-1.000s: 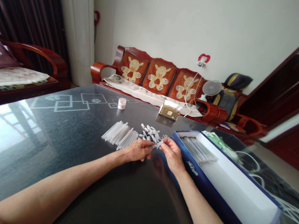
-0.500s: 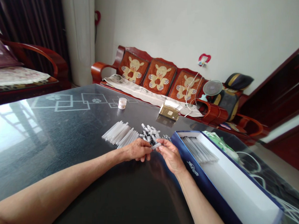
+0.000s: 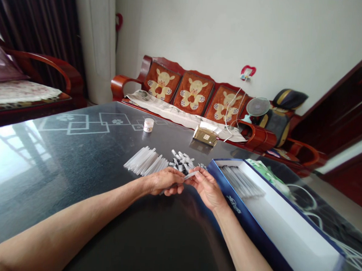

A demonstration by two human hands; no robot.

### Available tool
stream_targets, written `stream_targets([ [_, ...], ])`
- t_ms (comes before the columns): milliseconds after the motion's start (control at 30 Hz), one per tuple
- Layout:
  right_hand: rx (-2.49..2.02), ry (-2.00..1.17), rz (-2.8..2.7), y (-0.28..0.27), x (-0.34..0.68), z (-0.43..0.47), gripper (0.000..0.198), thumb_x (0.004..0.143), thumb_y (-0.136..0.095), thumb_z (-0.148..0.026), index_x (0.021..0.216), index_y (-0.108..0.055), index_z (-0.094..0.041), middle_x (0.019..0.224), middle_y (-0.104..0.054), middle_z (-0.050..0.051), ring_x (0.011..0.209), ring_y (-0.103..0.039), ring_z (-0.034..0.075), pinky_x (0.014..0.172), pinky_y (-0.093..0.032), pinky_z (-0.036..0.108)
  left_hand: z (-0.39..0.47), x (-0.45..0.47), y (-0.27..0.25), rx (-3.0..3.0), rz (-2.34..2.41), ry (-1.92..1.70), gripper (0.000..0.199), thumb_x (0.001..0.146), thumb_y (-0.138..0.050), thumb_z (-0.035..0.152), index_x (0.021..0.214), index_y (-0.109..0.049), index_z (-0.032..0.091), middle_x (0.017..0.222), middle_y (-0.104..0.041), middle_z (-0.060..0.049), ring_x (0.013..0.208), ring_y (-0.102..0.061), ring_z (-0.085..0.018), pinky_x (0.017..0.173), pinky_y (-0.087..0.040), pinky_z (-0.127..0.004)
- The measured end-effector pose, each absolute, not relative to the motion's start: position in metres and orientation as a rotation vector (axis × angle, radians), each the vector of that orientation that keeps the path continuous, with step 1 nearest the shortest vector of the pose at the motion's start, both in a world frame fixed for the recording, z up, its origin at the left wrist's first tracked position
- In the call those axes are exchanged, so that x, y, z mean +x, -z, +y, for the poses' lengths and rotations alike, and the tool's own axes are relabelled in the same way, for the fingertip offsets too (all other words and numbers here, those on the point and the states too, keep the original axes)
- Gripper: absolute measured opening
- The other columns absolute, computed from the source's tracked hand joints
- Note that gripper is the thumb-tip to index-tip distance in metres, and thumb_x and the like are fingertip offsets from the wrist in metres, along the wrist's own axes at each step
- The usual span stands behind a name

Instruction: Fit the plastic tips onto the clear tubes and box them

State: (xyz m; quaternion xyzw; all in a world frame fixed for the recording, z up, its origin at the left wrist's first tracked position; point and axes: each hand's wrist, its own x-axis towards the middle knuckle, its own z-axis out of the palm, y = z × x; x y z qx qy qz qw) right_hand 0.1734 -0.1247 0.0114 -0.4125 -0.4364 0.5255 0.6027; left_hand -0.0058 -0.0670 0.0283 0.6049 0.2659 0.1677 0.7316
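My left hand (image 3: 168, 181) and my right hand (image 3: 207, 188) meet low over the table, both closed on one whitish translucent pen barrel (image 3: 191, 175). The barrel slants up to the right, with the right thumb and fingers pinching its upper part. Part of it is hidden in the left fingers. Just beyond the left hand lies a row of loose white pen barrels (image 3: 145, 160). Small white and black pen parts (image 3: 182, 160) are heaped behind the two hands. Thin pointed pieces (image 3: 202, 166) show between the right hand and the box, too small to make out clearly.
An open blue box (image 3: 273, 233) with a white inside stands at the right, with a row of finished-looking pens (image 3: 242, 181) at its far end. Farther back on the dark glossy table (image 3: 84, 179) are a small white jar (image 3: 148, 125) and a gold tissue box (image 3: 205, 136). White cables (image 3: 313, 215) lie beyond the blue box.
The barrel between my hands now shows more of its length and slants up more to the right. My right fingers have shifted slightly along it. The piles look the same.
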Motion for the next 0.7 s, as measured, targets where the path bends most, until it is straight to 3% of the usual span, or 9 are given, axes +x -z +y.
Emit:
stream_targets([
  [200, -0.998, -1.154, -0.914, -0.007, 0.169, -0.123, 0.028, 0.071, -0.078, -0.036, 0.089, -0.065, -0.018, 0.082, -0.069, 0.001, 0.069, -0.061, 0.013, 0.075, -0.051, 0.03, -0.072, -0.002, -0.022, 1.51, 0.624, -0.435, 0.021, 0.075, -0.048, 0.032, 0.061, -0.053, 0.017, 0.051, -0.05, 0.003, 0.034, -0.033, -0.005, 0.034, -0.021, -0.02],
  [433, -1.072, -1.097, -0.792, -0.004, 0.163, -0.122, 0.034, 0.061, -0.084, -0.036, 0.085, -0.068, -0.017, 0.08, -0.07, 0.002, 0.064, -0.059, 0.01, 0.067, -0.05, 0.027, -0.076, 0.001, -0.017, 2.13, 0.742, -0.678, 0.029, 0.083, -0.042, 0.019, 0.057, -0.053, 0.017, 0.052, -0.051, 0.0, 0.048, -0.045, -0.01, 0.053, -0.033, -0.023],
  [700, -1.142, -1.088, -0.783, 0.0, 0.16, -0.121, 0.037, 0.059, -0.084, -0.039, 0.083, -0.066, -0.016, 0.07, -0.064, -0.002, 0.062, -0.058, 0.01, 0.063, -0.048, 0.025, -0.083, 0.002, -0.02, 2.481, 0.933, -0.622, 0.022, 0.086, -0.042, 0.016, 0.076, -0.062, 0.014, 0.06, -0.057, -0.006, 0.055, -0.053, -0.016, 0.057, -0.037, -0.027],
])
